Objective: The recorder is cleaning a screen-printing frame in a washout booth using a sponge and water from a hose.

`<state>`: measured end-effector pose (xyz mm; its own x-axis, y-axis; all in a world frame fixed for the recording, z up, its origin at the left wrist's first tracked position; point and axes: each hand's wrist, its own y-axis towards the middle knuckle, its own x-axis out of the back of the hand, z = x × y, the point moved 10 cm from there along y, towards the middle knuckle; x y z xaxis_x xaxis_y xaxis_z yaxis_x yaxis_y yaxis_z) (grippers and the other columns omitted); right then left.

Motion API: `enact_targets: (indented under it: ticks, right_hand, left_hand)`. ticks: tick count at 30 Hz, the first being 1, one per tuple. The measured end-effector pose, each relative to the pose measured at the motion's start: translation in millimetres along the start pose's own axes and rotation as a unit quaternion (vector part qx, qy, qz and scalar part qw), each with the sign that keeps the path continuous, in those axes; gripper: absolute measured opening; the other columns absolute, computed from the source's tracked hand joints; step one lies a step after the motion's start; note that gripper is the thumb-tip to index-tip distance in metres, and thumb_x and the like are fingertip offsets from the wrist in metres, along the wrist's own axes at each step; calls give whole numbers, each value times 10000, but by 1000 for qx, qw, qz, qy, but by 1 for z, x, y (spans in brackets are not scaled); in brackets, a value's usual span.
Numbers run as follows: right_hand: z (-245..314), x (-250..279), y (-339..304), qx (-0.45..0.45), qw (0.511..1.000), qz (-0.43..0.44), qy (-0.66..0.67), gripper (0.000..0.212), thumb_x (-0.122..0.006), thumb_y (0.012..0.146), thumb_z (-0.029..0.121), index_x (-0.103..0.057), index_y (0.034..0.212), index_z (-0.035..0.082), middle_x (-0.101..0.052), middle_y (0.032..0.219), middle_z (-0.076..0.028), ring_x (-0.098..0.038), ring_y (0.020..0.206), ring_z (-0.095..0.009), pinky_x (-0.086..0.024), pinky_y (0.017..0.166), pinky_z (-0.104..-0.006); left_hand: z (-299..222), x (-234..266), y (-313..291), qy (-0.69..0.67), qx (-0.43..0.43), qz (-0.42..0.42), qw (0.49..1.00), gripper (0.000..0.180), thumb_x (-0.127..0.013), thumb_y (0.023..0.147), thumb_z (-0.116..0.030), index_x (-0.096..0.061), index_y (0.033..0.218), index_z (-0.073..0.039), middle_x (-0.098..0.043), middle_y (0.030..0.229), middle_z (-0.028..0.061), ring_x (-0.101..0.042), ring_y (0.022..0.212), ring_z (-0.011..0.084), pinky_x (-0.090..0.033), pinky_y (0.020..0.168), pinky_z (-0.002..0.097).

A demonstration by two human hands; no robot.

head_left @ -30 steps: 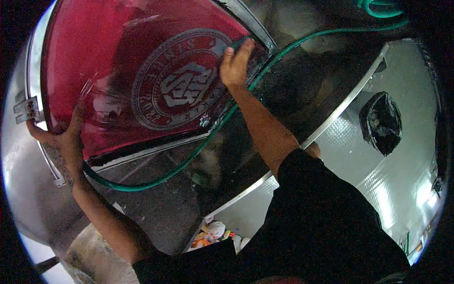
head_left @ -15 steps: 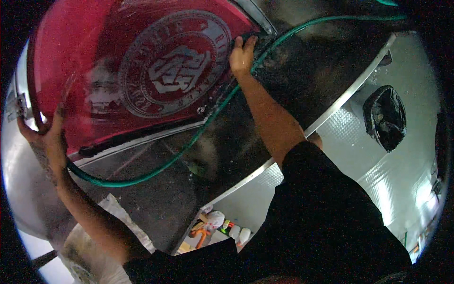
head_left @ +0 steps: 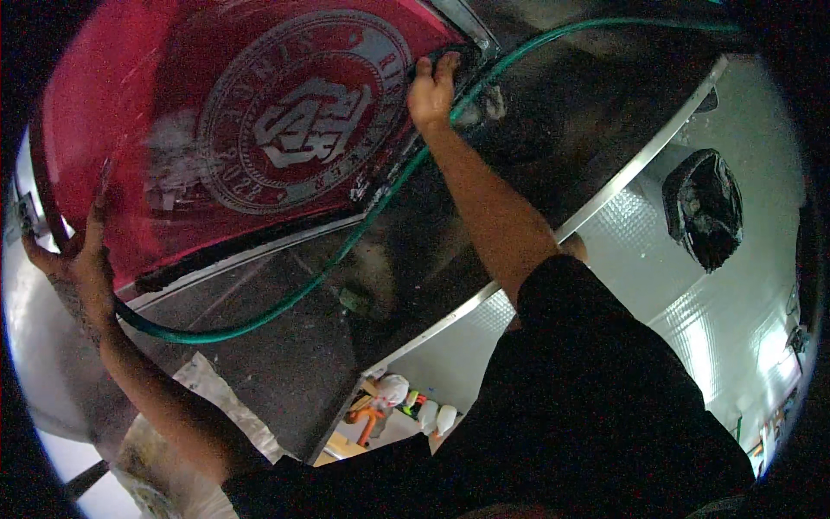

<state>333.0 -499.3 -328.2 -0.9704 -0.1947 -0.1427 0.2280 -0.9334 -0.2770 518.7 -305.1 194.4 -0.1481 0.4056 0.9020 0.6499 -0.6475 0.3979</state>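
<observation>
A screen-printing frame (head_left: 259, 246) with red mesh (head_left: 138, 86) leans at a slant across the upper left. The mesh carries a pale round emblem (head_left: 303, 130) with lettering, and whitish smears lie beside it. My left hand (head_left: 82, 268) grips the frame's left side, thumb and fingers spread around the edge. At the opposite side my right hand (head_left: 430, 95) is closed over the frame's edge, fingertips on its dark border. A green hose (head_left: 233, 333) curves beneath the frame, passing behind my left wrist and close by my right hand.
The frame is over a dark, wet-looking basin (head_left: 294, 381) with a pale metal rim (head_left: 640, 164). A crumpled, stained cloth or sheet (head_left: 194, 432) lies lower left. Beyond the rim are a bin with a black liner (head_left: 705, 212), a shiny grey floor, and several bottles (head_left: 432, 419).
The frame and both hands appear slightly farther left and up in the picture. The emblem now reads at a slightly different tilt. Both hands keep their hold.
</observation>
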Motion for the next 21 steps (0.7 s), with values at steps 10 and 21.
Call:
enact_targets:
  ticks: [10, 21]
  right_hand:
    - [-31, -40, -118, -131, 972, 193, -7, 787, -602, 954, 257, -138, 1537, 4, -179, 1582, -239, -203, 1457, -376, -215, 1181, -412]
    - [-54, -4, -22, 59, 996, 63, -37, 796, -612, 903, 224, -182, 1490, -98, -222, 1556, -279, -201, 1459, -376, -194, 1188, -381]
  left_hand:
    - [-13, -7, -7, 77, 7, -43, 996, 1027, -837, 744, -60, -143, 1498, -126, -394, 1444, 155, -547, 1135, 270, -507, 944, 376]
    - [-17, -22, -2, 38, 64, -42, 996, 943, -812, 750, 1, -190, 1455, -76, -480, 1361, 177, -587, 1069, 246, -522, 911, 362]
